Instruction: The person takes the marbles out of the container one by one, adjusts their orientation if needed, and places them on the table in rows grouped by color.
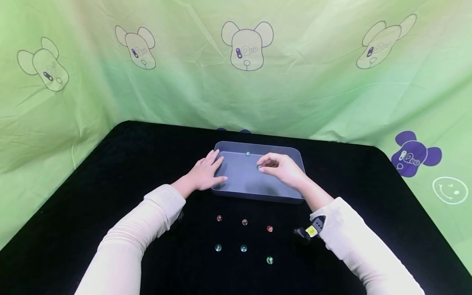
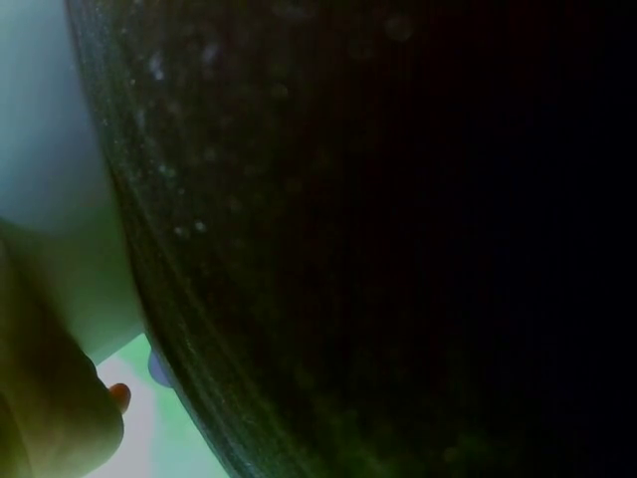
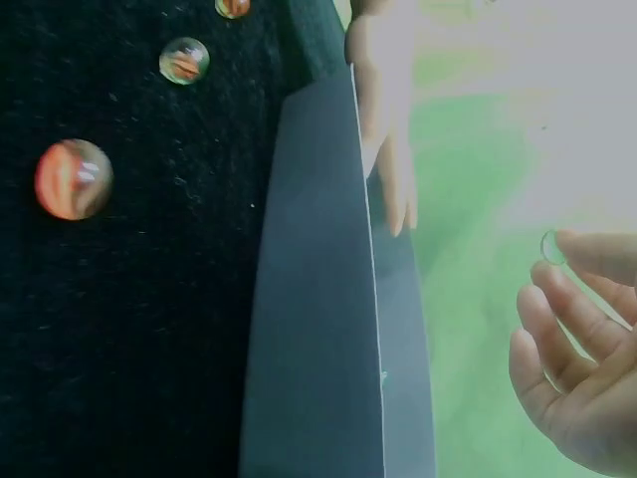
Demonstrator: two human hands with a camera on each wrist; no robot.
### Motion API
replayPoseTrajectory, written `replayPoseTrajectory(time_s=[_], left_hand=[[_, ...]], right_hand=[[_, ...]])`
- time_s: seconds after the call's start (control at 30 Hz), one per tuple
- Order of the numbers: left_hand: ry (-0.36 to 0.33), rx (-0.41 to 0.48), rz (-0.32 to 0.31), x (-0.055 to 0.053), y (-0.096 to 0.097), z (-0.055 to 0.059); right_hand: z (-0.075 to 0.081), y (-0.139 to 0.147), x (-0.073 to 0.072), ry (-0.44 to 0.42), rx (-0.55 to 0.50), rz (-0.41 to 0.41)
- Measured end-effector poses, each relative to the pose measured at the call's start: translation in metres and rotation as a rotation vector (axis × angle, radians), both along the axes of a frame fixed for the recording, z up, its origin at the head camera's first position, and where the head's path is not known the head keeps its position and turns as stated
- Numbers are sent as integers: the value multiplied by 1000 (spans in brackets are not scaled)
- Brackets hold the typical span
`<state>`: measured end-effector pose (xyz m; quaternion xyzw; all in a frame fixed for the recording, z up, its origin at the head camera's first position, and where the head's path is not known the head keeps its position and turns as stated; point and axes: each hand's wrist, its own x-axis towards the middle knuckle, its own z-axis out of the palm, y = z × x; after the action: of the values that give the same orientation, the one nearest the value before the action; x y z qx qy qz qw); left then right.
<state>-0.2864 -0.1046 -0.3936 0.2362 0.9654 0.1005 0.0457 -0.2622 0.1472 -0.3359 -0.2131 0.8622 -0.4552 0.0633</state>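
Note:
In the head view, my right hand (image 1: 282,168) is over the grey tray (image 1: 239,178), pinching a clear glass marble (image 3: 552,248) between thumb and fingertip. A greenish marble (image 1: 248,154) lies inside the tray near its back wall. At the tray's left side, my left hand (image 1: 204,172) has its fingers spread, with fingertips over the rim and no object held. The left wrist view is mostly dark, with part of the hand (image 2: 60,408) in its lower left corner.
In front of the tray, three reddish marbles (image 1: 245,222) form a row on the black cloth (image 1: 155,147). Nearer to me is a row of three greenish or clear marbles (image 1: 243,248). A green curtain (image 1: 191,98) hangs behind the table.

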Motion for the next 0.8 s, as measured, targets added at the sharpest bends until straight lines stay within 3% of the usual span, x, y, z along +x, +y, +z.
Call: replayPoseTrajectory(time_s=[0.33, 0.8], left_hand=[[26, -24, -2, -1, 0, -1], [-7, -37, 8, 2, 2, 2]], right_hand=[[2, 17, 26, -6, -30, 26], [-3, 43, 66, -32, -51, 39]])
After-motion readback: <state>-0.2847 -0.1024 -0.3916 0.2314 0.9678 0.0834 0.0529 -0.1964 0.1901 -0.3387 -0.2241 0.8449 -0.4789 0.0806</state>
